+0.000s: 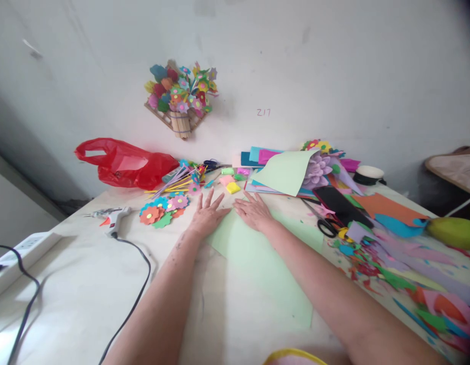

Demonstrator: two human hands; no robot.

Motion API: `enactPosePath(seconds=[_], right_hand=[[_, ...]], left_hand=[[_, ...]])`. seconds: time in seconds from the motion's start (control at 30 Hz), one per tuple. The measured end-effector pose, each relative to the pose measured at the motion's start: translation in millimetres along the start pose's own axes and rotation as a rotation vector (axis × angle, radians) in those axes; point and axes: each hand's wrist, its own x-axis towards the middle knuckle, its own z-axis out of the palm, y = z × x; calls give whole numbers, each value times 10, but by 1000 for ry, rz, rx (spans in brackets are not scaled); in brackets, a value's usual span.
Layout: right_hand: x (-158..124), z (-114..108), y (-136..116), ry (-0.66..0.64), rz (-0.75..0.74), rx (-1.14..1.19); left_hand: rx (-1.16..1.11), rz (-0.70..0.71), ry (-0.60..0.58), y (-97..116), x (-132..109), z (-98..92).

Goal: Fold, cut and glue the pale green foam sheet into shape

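The white table (86, 284) fills the lower frame before me. The pale green sheet (257, 253) lies on it at lower centre, partly beneath my right forearm. A red plastic bag (128, 162) slumps at centre left. My hands are at the middle, palms down, gripping nothing: my left hand (207, 215) has its fingers fanned wide at the sheet's upper left edge; my right hand (253, 210) lies flatter, fingers closer together, on its top end. Left of them lie flower cutouts (149, 215); just above, a small yellow packet (232, 188).
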Motion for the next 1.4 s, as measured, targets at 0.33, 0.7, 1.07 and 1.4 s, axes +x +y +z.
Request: enactPosePath(seconds=[0.33,0.7,1.07,1.4], right_hand=[[107,56,131,-89,187,11],[136,94,198,-76,186,-23],[124,93,189,-84,223,-20],[138,137,214,-97,239,-2]], left_hand=[[-7,-32,-38,16,1,-17],[-17,-11,5,60,50,7],[-83,-102,-120,164,127,93],[-24,-94,-157,117,-173,-87]])
